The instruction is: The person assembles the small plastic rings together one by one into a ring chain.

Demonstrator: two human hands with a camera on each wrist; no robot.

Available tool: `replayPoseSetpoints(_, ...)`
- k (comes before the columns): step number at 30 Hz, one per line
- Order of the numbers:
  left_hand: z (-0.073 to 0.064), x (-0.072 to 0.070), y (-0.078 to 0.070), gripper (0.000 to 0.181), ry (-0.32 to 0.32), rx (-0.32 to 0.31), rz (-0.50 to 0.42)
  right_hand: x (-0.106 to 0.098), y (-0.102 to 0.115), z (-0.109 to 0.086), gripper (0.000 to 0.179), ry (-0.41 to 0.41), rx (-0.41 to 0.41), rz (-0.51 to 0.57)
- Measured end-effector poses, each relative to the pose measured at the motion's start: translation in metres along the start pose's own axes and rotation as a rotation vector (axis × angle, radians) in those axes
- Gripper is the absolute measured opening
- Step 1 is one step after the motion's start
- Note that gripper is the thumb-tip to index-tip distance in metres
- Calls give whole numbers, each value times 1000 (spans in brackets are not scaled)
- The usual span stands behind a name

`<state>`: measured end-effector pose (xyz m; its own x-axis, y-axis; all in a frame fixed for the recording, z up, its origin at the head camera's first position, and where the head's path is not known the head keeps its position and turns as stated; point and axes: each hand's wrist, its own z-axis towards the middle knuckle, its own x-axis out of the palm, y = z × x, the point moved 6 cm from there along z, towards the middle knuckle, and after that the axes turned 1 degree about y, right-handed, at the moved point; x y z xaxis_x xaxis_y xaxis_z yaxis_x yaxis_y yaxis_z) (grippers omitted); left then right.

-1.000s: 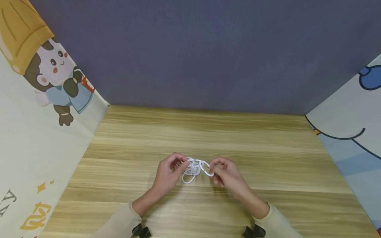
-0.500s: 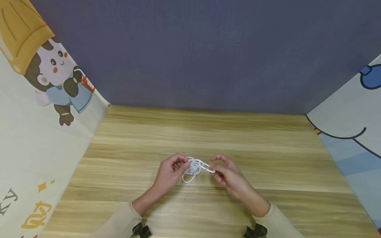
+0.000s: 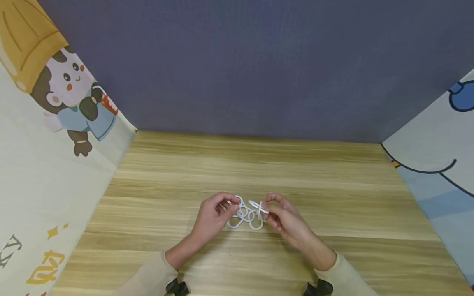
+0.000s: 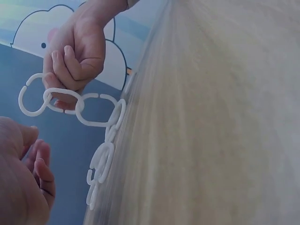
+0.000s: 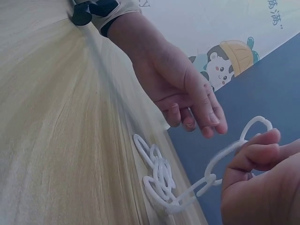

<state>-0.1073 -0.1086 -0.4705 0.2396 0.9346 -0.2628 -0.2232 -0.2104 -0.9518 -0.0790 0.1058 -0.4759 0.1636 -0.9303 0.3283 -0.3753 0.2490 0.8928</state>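
Observation:
A chain of white plastic links [image 3: 258, 206] lies between the hands, its left part heaped on the tabletop. My right hand [image 3: 286, 216] pinches a link near one end between thumb and fingers. From that hand several links [image 4: 93, 124] hang down to the table in the left wrist view, and one free end link [image 4: 32, 113] sticks out past the fingers. Some links show small gaps in their rings. My left hand [image 3: 214, 209] hovers beside the heap [image 5: 161, 176] with loosely bent fingers and nothing between them; in the right wrist view its fingertips are apart from the chain.
The wood-grain table [image 3: 296, 172] runs back to a dark blue-grey wall panel [image 3: 252, 70]. Printed cartoon panels stand at left [image 3: 33, 176] and right [image 3: 418, 139]. Black wrist mounts [image 3: 177, 287] sit at both light sleeves.
The heap has spread to the right, with more links drawn out under my right hand. My right hand has changed its grip along the chain. The left fingers have moved slightly right.

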Motion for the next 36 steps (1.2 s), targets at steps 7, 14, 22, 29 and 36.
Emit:
replayPoseSetpoints(7, 1, 3, -13, 27, 13, 91, 21, 2, -1, -1, 16, 55, -4, -19)
replayPoseSetpoints(14, 1, 9, -19, 24, 55, 106, 23, 7, -5, -1, 18, 91, 19, -35)
replayPoseSetpoints(22, -1, 9, -14, 14, 56, 110, 23, 10, -6, -2, 20, 114, 26, -36)
replayPoseSetpoints(29, -2, 10, -17, 11, 38, 162, 3, 11, -5, -3, 14, 146, 9, -37)
replayPoseSetpoints(36, -4, 6, -18, 10, -27, 247, 3, 8, -5, -2, 10, 161, -9, -46)
